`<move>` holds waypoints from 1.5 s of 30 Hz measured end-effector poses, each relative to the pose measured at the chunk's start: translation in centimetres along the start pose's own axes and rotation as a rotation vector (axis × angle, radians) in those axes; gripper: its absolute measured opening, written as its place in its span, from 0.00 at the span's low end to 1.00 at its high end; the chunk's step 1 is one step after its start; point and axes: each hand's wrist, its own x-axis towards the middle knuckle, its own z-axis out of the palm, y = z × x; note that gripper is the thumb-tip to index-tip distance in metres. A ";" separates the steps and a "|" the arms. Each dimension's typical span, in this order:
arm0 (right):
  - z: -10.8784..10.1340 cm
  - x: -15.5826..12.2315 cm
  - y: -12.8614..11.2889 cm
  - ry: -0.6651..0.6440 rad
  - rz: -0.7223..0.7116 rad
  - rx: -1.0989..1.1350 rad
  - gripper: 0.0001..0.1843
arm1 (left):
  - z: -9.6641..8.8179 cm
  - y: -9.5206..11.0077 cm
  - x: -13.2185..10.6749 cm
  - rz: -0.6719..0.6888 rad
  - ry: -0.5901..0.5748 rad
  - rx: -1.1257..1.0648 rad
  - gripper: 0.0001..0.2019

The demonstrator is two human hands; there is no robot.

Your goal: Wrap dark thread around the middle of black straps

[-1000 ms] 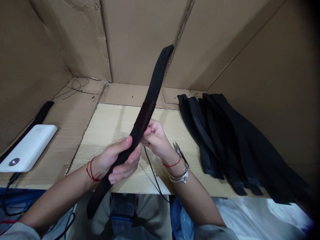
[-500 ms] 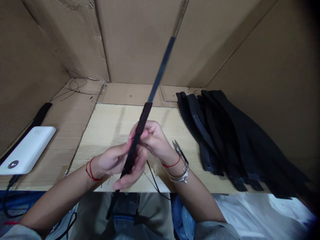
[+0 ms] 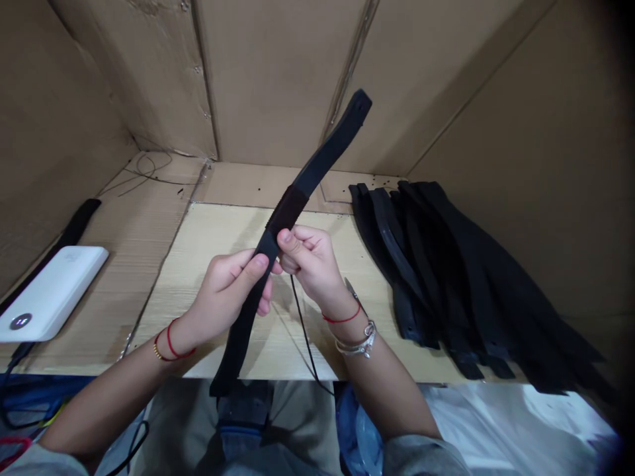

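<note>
A long, slightly curved black strip (image 3: 331, 153) is held up slantwise above the board. Dark brown cord wraps (image 3: 289, 206) lie in close turns around its middle. My left hand (image 3: 231, 281) is closed on the strip below the wraps, thumb on its face and fingers behind. My right hand (image 3: 310, 261) pinches at the strip's edge just under the wraps. From beneath that hand a thin dark cord (image 3: 303, 324) hangs past the board's front edge. Whether the right fingers also grip the cord is hidden. Beside my right wrist lie thread snips (image 3: 353, 291), partly covered.
A pile of similar black strips (image 3: 436, 264) lies at the right. On the left, a white power bank (image 3: 54, 287) with a cable rests near another black strip (image 3: 74, 225). Loose thread (image 3: 149, 168) curls at the back left. Cardboard walls (image 3: 278, 79) enclose the pale board (image 3: 198, 231).
The black strip has turned from edge-on to broad face toward me, and its upper end has come lower. Both hands have shifted their grip on it, still below the wraps.
</note>
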 end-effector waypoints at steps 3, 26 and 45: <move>-0.1 -0.1 0.1 -0.041 -0.027 0.001 0.27 | -0.1 0.1 -0.1 -0.063 -0.050 -0.160 0.17; -0.8 0.2 0.6 -0.150 0.104 0.030 0.27 | -0.2 -2.7 0.3 -0.337 -0.800 -0.976 0.16; -0.1 0.1 -0.4 -0.054 0.007 -0.122 0.24 | 0.3 -1.1 0.4 -0.133 -0.119 -0.099 0.21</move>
